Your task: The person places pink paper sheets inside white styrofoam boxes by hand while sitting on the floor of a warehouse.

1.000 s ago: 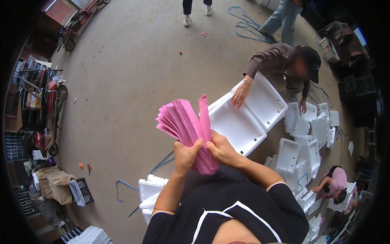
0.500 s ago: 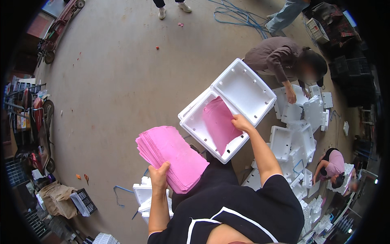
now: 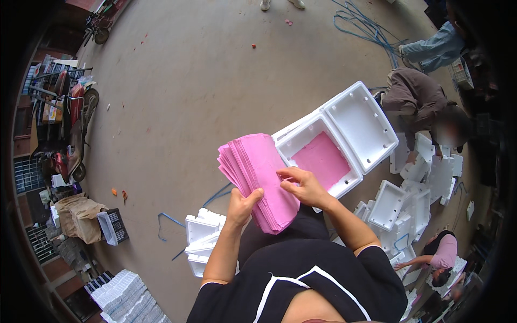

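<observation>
My left hand (image 3: 243, 207) grips a thick stack of pink paper sheets (image 3: 257, 175) by its lower left side, thumb on top, the edges fanned at the left. At the stack's right side is my right hand (image 3: 303, 185), its bent fingers a little apart and the fingertips touching the top sheet. Its thumb is mostly hidden. Just right of the stack stands a white foam box (image 3: 353, 184) with two compartments side by side. One pink sheet (image 3: 322, 160) lies in the nearer compartment; the farther compartment (image 3: 360, 129) shows bare white foam.
White foam boxes (image 3: 388, 204) lie heaped at the right, where a person in brown (image 3: 417, 99) bends over and another in pink (image 3: 446, 252) works. More foam boxes (image 3: 204, 231) sit by my left arm. Blue strapping (image 3: 366, 27) lies on the floor; a red motorbike (image 3: 75, 124) stands far left.
My right hand has let go of the pink sheet, now lying flat in the box, and moved left onto the stack. The view has shifted, and my left hand still holds the stack.
</observation>
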### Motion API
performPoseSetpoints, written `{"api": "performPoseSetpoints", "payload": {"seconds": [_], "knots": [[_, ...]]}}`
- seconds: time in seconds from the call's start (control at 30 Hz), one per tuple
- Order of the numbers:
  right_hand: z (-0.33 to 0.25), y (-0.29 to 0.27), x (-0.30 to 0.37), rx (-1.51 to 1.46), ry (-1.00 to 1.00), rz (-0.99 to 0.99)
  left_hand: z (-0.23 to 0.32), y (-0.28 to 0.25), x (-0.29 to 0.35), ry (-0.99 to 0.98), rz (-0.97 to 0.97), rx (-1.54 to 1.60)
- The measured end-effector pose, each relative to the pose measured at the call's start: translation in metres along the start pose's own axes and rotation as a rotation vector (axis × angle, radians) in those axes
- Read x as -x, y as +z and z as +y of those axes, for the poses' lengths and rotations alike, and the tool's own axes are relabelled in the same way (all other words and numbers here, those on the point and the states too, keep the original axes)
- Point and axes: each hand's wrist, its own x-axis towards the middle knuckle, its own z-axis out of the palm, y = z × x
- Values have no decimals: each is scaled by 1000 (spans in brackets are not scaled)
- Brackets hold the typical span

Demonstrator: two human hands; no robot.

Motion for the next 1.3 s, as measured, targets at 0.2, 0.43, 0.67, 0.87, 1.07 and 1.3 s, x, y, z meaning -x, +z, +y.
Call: {"api": "performPoseSetpoints", "payload": {"seconds": [0.2, 0.43, 0.67, 0.87, 1.07, 1.3], "knots": [[-26, 5, 11, -194, 46, -36, 7, -2, 3, 50, -120, 42], [-39, 17, 29, -79, 2, -75, 10, 10, 10, 81, -45, -114], [-48, -30, 45, -49, 169, 4, 4, 46, 13, 130, 65, -150], [39, -212, 35, -188, 127, 318, -6, 60, 6, -1, 99, -205], [223, -365, 4, 307, 295, 731, -17, 84, -2, -12, 161, -338], [276, -352, -39, 633, 325, 993, -31, 96, -8, -43, 268, -322]]}}
